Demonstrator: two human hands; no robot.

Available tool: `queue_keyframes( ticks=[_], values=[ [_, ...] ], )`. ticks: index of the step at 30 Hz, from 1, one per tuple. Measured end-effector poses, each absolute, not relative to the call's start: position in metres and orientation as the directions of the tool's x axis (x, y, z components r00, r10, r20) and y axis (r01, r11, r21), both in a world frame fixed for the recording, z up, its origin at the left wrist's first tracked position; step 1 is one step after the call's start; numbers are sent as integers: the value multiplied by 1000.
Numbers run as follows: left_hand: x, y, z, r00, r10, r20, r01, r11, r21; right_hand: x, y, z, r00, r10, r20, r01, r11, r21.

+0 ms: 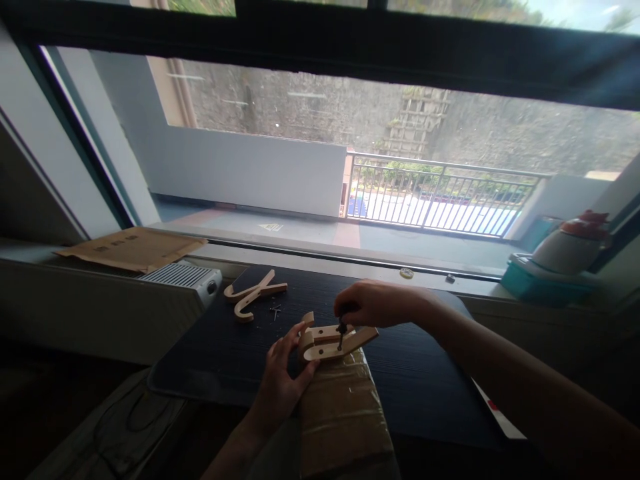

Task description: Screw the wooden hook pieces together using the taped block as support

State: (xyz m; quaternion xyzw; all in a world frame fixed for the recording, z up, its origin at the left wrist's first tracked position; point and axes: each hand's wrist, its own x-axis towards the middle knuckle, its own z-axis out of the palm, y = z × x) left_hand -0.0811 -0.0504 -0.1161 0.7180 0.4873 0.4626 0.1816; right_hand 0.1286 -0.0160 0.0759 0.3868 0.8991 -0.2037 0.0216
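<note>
My right hand (367,302) is closed round a small dark screwdriver (342,330). Its shaft points down at a light wooden hook piece (330,351) with a curved end and a dark hole. Beside that piece lies a similar wooden part, also with a hole. Both rest on a taped cardboard box (345,413). With fingers and thumb, my left hand (285,363) grips the curved end of the wooden hook piece. Two more wooden hooks (257,293) lie crossed on the dark table, near several small screws (275,311).
The dark table (220,353) stands against a window sill. At left, a brown paper envelope (133,247) lies over a white slatted unit (183,275). A tape roll (407,273) is on the sill. A teal box (540,280) and a grey bottle with red top (573,243) stand at right.
</note>
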Motion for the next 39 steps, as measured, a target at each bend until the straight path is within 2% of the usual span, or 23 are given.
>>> queue_keyframes(
  ticks=[14, 18, 26, 39],
  values=[
    [-82, -48, -121, 102, 875, 474, 527, -452, 720, 128, -14, 69, -585, 802, -124, 792, 532, -299],
    [-82, -48, -120, 100, 874, 476, 523, -453, 722, 128, -14, 73, -620, 774, -132, 773, 573, -270],
    [-83, -47, -122, 97, 884, 456, 540, -432, 723, 135, -15, 77, -687, 709, -159, 710, 608, -354],
    [-82, -48, -119, 109, 879, 464, 533, -446, 719, 130, -17, 73, -623, 776, -105, 763, 571, -304]
  ],
)
